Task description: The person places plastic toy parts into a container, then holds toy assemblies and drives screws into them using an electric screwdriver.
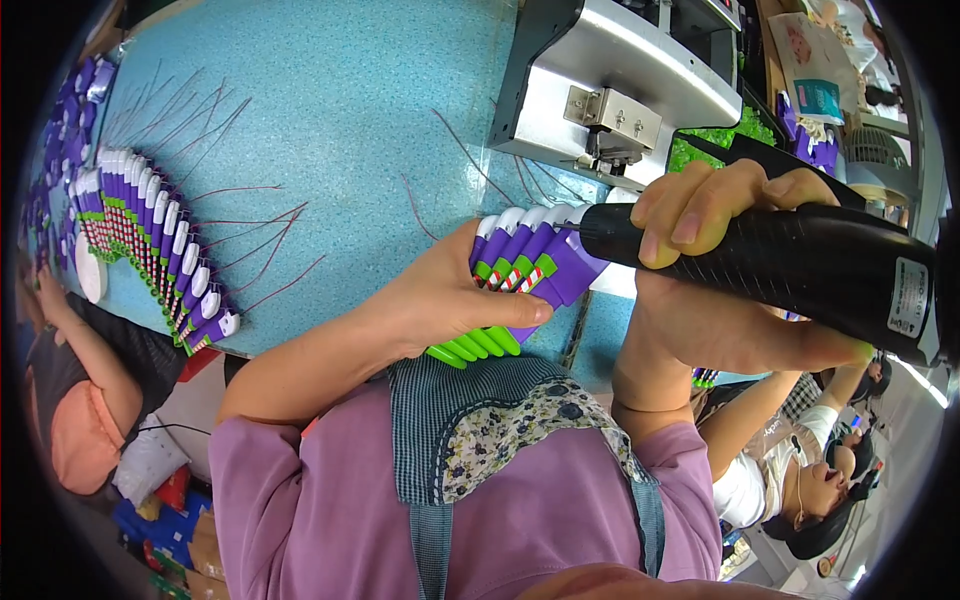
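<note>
My left hand [425,300] is closed round a stack of purple plastic toy pieces [525,243] with white tips, green ends and red-striped bands. Its thumb presses across the near side of the stack. My right hand [690,270] grips a black electric screwdriver [800,262], fingers over the top of the barrel. The thin bit points left and meets the stack near the white tips; whether it sits in a screw is too small to tell. Thin dark red wires [470,150] trail over the table beyond the stack.
On the blue speckled table [340,90], a curved row of similar pieces [150,225] with wires lies at left, near purple parts [75,120]. A metal machine [600,90] stands beyond my hands, beside green parts [725,145]. Other people sit at left [95,400] and right [760,470].
</note>
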`<state>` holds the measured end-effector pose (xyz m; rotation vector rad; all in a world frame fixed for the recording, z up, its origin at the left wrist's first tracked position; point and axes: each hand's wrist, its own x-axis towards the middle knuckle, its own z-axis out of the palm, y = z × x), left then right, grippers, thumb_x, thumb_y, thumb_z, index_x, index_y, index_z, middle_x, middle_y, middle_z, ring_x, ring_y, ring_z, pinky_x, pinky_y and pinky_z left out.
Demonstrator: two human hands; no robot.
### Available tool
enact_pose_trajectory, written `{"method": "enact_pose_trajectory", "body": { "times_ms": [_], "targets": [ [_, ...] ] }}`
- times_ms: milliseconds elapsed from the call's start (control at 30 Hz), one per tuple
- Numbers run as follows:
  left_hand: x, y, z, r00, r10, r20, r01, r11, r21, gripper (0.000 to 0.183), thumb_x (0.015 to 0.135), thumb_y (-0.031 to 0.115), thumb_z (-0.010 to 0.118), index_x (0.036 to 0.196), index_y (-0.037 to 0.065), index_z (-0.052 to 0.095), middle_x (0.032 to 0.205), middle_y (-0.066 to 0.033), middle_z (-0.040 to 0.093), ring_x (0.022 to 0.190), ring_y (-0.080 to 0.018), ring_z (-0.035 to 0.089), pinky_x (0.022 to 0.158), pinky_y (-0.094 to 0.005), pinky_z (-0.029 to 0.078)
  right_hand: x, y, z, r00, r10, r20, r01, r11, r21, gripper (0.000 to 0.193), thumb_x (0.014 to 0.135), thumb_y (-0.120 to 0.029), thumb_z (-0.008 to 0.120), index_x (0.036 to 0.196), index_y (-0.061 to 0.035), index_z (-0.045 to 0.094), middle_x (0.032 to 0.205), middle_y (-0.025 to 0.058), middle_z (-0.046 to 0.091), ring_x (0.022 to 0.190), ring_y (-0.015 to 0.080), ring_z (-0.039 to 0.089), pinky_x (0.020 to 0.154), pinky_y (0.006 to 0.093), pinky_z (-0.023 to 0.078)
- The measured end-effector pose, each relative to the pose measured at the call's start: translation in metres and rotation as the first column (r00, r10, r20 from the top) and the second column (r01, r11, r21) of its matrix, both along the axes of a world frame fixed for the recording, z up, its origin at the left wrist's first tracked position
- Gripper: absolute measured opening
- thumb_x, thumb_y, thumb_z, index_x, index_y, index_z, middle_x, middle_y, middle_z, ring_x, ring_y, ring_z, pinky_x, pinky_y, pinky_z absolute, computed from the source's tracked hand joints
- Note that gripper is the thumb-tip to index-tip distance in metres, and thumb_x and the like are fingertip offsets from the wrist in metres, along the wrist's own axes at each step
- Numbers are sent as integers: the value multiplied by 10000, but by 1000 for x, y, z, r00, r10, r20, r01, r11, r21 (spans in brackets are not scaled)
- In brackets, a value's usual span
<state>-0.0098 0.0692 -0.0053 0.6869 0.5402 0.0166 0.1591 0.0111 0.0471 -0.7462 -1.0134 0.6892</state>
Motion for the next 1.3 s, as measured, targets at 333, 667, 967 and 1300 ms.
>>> {"method": "enact_pose_trajectory", "body": {
  "times_ms": [333, 667, 967, 1300],
  "targets": [
    [2, -3, 3, 994, -18, -111, 27, 997, 77, 559, 680, 101, 810, 1150, 3, 525, 993, -61, 630, 895, -129, 600, 802, -293, 495, 27, 17, 9, 999, 32, 24, -35, 991, 128, 940, 709, -864, 342, 1154, -63, 553, 778, 142, 566, 595, 246, 514, 604, 368, 413],
    [1, 0, 3, 994, -37, -107, 38, 999, 14, 551, 675, 97, 803, 1140, -6, 526, 986, -55, 626, 884, -132, 595, 814, -286, 486, -8, 5, -3, 999, 27, -28, -28, 999, -32, 900, 761, -823, 334, 1152, -23, 467, 732, 138, 552, 539, 217, 537, 499, 329, 440],
    [2, 0, 3, 997, -25, -69, 25, 1000, 7, 535, 678, 103, 800, 1133, 10, 534, 979, -46, 623, 874, -125, 590, 803, -282, 481, -2, 5, -5, 996, 87, -22, -87, 996, -15, 909, 740, -834, 367, 1182, -47, 477, 742, 136, 558, 559, 211, 531, 531, 325, 430],
    [4, -6, -4, 998, -35, -47, 37, 998, 49, 544, 673, 108, 800, 1136, 8, 533, 968, -50, 627, 873, -134, 599, 797, -288, 487, 22, 14, 9, 994, 86, 60, -92, 991, 93, 923, 719, -850, 369, 1201, -78, 524, 800, 136, 558, 605, 234, 520, 607, 353, 415]
  ]
}}
